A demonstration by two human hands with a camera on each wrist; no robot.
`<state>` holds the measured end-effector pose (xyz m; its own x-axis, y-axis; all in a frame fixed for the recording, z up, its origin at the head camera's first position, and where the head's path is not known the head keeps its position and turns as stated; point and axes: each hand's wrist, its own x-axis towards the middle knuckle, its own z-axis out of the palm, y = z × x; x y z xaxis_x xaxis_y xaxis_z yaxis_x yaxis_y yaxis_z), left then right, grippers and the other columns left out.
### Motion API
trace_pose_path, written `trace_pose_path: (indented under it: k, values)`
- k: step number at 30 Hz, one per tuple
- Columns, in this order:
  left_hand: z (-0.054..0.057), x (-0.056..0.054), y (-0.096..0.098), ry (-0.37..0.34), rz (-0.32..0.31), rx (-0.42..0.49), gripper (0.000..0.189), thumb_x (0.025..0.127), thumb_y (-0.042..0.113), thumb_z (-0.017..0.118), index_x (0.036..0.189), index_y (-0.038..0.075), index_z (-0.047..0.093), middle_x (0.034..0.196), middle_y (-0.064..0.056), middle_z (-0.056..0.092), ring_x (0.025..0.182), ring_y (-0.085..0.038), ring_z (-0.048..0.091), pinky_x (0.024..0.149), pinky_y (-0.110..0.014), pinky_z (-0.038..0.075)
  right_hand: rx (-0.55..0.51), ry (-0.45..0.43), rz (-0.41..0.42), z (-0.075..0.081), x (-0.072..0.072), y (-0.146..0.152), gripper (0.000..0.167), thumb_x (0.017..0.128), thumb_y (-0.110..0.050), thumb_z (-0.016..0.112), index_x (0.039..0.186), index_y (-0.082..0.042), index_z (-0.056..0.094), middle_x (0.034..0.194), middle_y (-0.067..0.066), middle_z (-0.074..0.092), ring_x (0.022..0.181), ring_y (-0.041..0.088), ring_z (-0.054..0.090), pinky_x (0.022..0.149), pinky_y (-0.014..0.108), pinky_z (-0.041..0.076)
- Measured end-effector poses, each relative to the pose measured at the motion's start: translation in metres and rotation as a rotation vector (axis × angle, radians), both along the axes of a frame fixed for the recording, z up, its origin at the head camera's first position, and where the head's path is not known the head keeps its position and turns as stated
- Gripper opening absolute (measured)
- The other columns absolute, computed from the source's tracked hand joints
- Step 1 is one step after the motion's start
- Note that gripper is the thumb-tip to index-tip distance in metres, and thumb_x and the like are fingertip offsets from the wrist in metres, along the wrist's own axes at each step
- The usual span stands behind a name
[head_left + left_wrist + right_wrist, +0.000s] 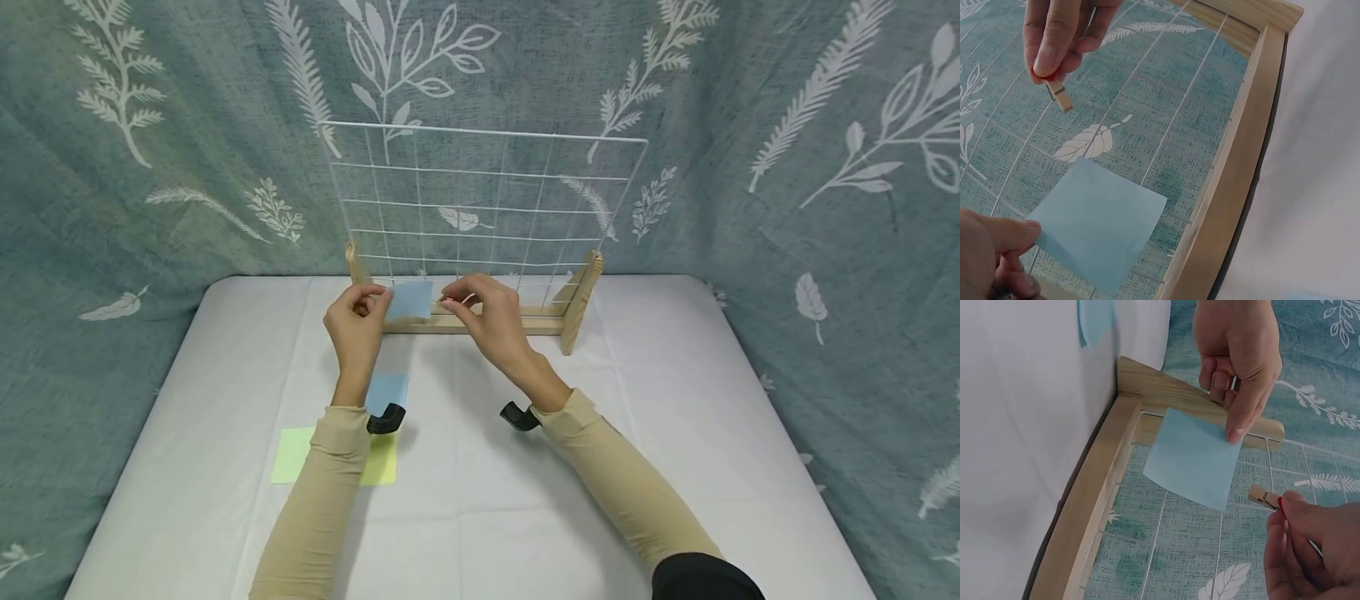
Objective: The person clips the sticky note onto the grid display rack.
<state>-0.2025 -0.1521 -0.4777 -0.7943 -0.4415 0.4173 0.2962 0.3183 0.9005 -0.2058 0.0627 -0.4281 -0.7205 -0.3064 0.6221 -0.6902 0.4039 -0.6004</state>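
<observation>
My left hand [356, 330] pinches one edge of a light blue paper square [1099, 225] between thumb and finger, in front of the lower left of a white wire grid [487, 208]. To the right of the paper, my right hand [491, 321] pinches a small wooden clothespin [1263, 496] at its red end. The clothespin's bare wooden tip points toward the paper, with a gap between them in the right wrist view. The grid stands upright in a wooden base [427, 326].
Nearer on the white table [675, 417] lie another blue paper [386, 390], a green paper [291, 454] and a yellow paper [381, 462], partly under the left forearm. A leaf-patterned cloth [225, 125] hangs behind. Black wrist cameras [387, 419] jut from both cuffs.
</observation>
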Motion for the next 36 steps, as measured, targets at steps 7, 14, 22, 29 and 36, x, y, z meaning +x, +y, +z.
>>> trace_pose_path:
  k: [7, 14, 22, 29, 36]
  values:
    - [-0.002, -0.003, 0.000, 0.026, -0.001, -0.004, 0.005, 0.092, 0.009, 0.082, 0.092, 0.006, 0.080, 0.063, -0.009, 0.054, 0.052, -0.011, 0.041, 0.055, -0.022, 0.034, 0.024, 0.038, -0.027, 0.002, -0.013, -0.011, 0.015, 0.090, -0.008, 0.082, 0.104, -0.005, 0.077, 0.098, 0.007, 0.078, 0.083, 0.020, 0.075, 0.075, 0.030, 0.061]
    - [-0.001, -0.005, 0.002, 0.030, -0.006, -0.014, 0.008, 0.093, 0.011, 0.082, 0.092, 0.004, 0.079, 0.062, -0.011, 0.053, 0.051, -0.011, 0.040, 0.055, -0.024, 0.034, -0.008, 0.054, -0.039, 0.001, -0.021, -0.021, 0.012, 0.090, -0.008, 0.082, 0.101, -0.004, 0.079, 0.095, 0.007, 0.076, 0.079, 0.020, 0.073, 0.074, 0.032, 0.061]
    - [-0.001, -0.006, 0.000, 0.035, 0.008, -0.032, 0.007, 0.092, 0.010, 0.083, 0.093, 0.004, 0.079, 0.060, -0.010, 0.052, 0.050, -0.010, 0.039, 0.055, -0.025, 0.034, -0.030, 0.104, -0.049, -0.004, -0.026, -0.028, 0.009, 0.090, -0.006, 0.082, 0.098, -0.004, 0.079, 0.092, 0.008, 0.075, 0.077, 0.020, 0.071, 0.071, 0.031, 0.059]
    - [0.001, -0.006, -0.003, 0.034, 0.002, -0.029, 0.006, 0.092, 0.010, 0.083, 0.093, 0.005, 0.079, 0.060, -0.010, 0.052, 0.050, -0.012, 0.039, 0.056, -0.025, 0.034, -0.017, 0.149, -0.048, -0.008, -0.031, -0.034, 0.009, 0.091, -0.004, 0.081, 0.098, -0.002, 0.077, 0.092, 0.010, 0.073, 0.076, 0.021, 0.071, 0.070, 0.029, 0.059]
    - [-0.001, -0.007, -0.006, 0.035, -0.003, -0.036, 0.008, 0.093, 0.010, 0.082, 0.094, 0.003, 0.080, 0.059, -0.009, 0.053, 0.050, -0.012, 0.041, 0.057, -0.026, 0.035, 0.002, 0.171, -0.053, -0.012, -0.033, -0.038, 0.009, 0.091, -0.004, 0.080, 0.098, -0.001, 0.076, 0.090, 0.011, 0.071, 0.076, 0.022, 0.071, 0.071, 0.029, 0.059]
